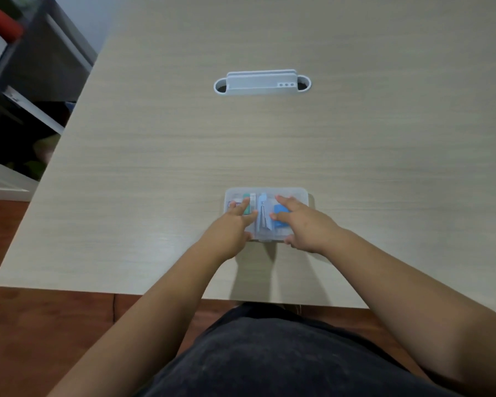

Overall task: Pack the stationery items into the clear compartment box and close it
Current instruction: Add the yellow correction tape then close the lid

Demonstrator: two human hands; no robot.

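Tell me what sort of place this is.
Probably an office or home study. The pale wood-grain desk has a built-in white cable port like office desks have, and a dark shelving unit stands to the left on a reddish wooden floor.

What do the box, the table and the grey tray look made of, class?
Box: clear plastic, slightly frosted; the contents show through.
Table: pale wood-look, probably laminate; fine grain lines, matt sheen.
Tray: grey plastic, it seems; smooth moulded edges.

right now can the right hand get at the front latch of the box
Probably yes. The right hand already rests on the box, its thumb at the front edge beside the latch tab, and nothing lies between them. The left hand sits to the other side.
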